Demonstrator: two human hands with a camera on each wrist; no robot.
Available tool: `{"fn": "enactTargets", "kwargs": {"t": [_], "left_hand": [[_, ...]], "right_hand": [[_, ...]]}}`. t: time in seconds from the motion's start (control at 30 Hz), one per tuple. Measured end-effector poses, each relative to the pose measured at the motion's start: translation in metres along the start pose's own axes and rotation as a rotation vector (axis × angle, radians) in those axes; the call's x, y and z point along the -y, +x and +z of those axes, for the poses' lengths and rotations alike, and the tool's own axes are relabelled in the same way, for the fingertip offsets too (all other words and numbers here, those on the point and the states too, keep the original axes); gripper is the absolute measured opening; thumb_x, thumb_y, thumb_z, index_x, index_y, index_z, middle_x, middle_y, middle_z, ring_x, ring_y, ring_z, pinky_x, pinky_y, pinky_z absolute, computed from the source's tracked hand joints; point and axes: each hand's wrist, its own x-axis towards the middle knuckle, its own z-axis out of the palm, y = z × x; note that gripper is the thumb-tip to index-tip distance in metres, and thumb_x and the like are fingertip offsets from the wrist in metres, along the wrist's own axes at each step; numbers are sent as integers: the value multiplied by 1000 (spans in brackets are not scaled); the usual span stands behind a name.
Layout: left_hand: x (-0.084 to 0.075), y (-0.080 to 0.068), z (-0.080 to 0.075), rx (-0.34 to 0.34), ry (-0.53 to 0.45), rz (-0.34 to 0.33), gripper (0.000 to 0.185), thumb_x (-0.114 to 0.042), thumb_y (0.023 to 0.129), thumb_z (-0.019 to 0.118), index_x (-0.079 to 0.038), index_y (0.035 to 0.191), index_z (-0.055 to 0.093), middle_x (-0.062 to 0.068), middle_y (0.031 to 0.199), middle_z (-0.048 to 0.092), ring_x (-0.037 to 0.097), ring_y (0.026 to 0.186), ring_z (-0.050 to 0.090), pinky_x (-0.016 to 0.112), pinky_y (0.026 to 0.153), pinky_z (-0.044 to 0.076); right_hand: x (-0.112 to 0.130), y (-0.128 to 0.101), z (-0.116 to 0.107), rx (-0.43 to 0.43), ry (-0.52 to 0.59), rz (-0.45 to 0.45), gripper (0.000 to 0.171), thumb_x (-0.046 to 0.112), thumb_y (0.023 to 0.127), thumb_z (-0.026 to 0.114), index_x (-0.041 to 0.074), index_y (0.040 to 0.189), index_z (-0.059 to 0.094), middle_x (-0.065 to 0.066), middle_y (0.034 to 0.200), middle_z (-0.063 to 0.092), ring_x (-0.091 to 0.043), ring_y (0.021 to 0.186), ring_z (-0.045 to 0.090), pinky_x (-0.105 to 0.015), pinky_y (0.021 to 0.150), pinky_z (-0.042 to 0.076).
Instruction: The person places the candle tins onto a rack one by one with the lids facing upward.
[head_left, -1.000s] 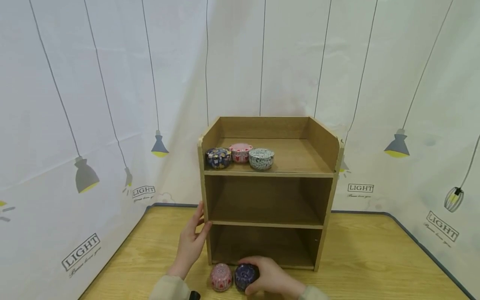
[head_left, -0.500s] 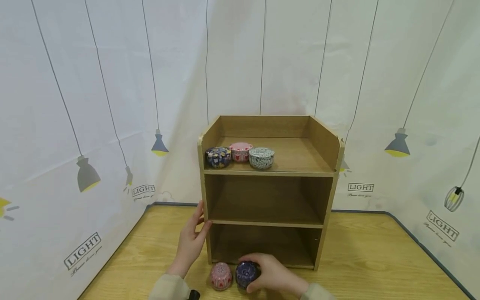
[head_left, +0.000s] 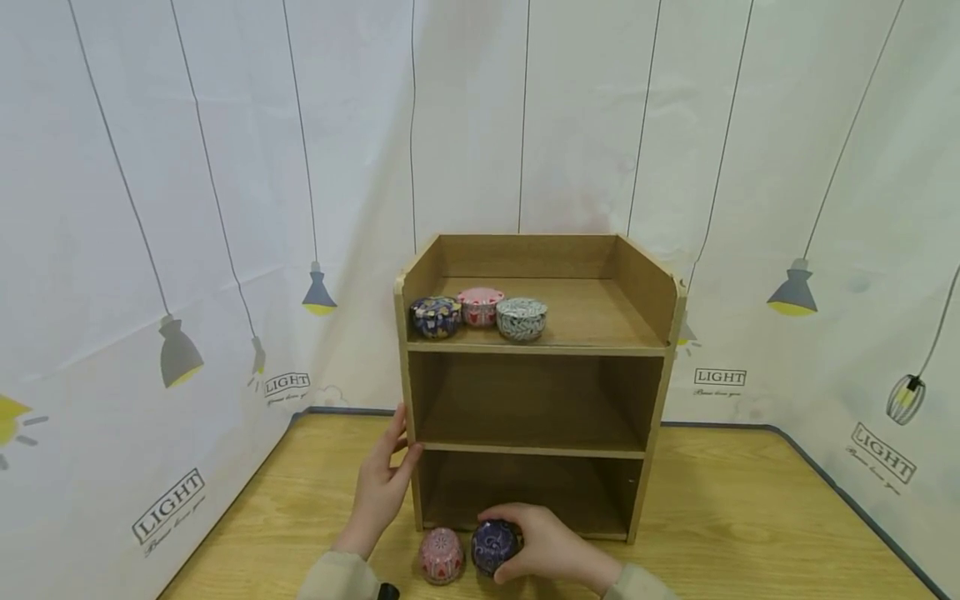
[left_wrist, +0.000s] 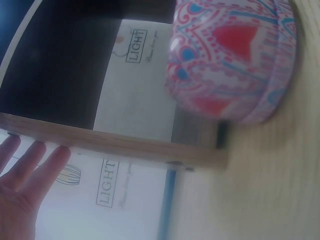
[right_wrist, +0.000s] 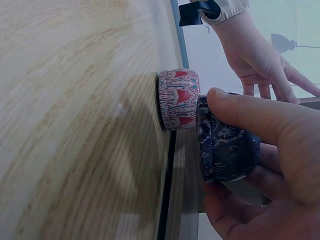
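My right hand (head_left: 543, 546) grips a dark purple patterned tin (head_left: 492, 547) on the table in front of the wooden shelf unit (head_left: 660, 392); in the right wrist view thumb and fingers curl round the purple tin (right_wrist: 225, 145). A pink patterned tin (head_left: 441, 554) stands just left of it, touching or nearly touching, and the pink tin (left_wrist: 230, 60) fills the left wrist view. My left hand (head_left: 382, 487) rests flat, fingers straight, against the shelf's left side panel (head_left: 407, 417).
Three tins stand on the top shelf at the left: a dark blue one (head_left: 436, 317), a pink one (head_left: 480, 305) and a white-green one (head_left: 521, 318). The middle and bottom shelves hold nothing. White lamp-print cloth (head_left: 187, 250) walls in the wooden table (head_left: 735, 517).
My right hand has shifted slightly with the purple tin, a little nearer the shelf's foot. My left hand has stayed on the side panel.
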Motion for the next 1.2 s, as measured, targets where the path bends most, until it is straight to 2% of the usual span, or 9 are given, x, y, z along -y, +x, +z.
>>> {"fn": "enactTargets", "kwargs": {"t": [0.5, 0.97, 1.2], "left_hand": [[1, -1, 0, 11, 1, -16, 59, 7, 90, 63, 3, 143, 39, 26, 138, 49, 43, 98, 61, 26, 66, 56], [2, -2, 0, 15, 24, -42, 58, 4, 91, 63, 1, 145, 40, 27, 133, 52, 43, 98, 62, 32, 66, 58], [1, -1, 0, 16, 13, -44, 58, 4, 91, 63, 2, 144, 39, 28, 132, 52, 42, 98, 61, 29, 67, 57]], "right_hand": [[6, 1, -7, 2, -5, -14, 66, 17, 65, 89, 10, 126, 63, 2, 120, 64, -13, 106, 58, -29, 88, 49], [12, -1, -12, -4, 9, -16, 64, 17, 67, 88, 12, 126, 63, 1, 121, 63, -14, 107, 58, -29, 87, 50], [13, -1, -14, -9, 27, -17, 65, 16, 67, 88, 10, 127, 62, 2, 121, 63, -14, 106, 58, -28, 85, 50]]}}
